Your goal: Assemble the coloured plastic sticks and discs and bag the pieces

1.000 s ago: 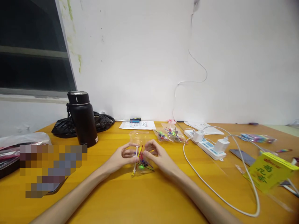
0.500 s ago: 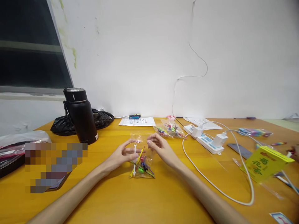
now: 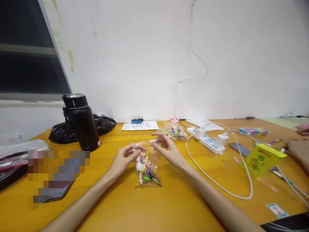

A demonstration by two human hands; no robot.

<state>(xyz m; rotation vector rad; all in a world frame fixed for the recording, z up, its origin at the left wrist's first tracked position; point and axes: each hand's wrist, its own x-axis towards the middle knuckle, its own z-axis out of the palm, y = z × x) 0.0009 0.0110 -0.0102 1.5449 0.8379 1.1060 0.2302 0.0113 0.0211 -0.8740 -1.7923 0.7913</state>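
A small clear plastic bag (image 3: pixel 147 167) with several colourful little sticks and pieces inside stands on the orange table (image 3: pixel 154 206). My left hand (image 3: pixel 125 158) pinches the bag's top left corner between thumb and fingers. My right hand (image 3: pixel 166 148) pinches the top right edge, its fingers curled. Both hands hold the mouth of the bag just above the table.
A black flask (image 3: pixel 80 122) and a black plastic bag (image 3: pixel 101 124) stand at the back left. A second clear bag of coloured pieces (image 3: pixel 175 132), a white power strip (image 3: pixel 207 140) with chargers and cables, a yellow box (image 3: pixel 262 159) and another person's hands (image 3: pixel 298 149) are to the right.
The camera has turned right and tilted. My hands have risen to the top edge of the bag and pulled slightly apart. Another person's hands have come into view at the right.
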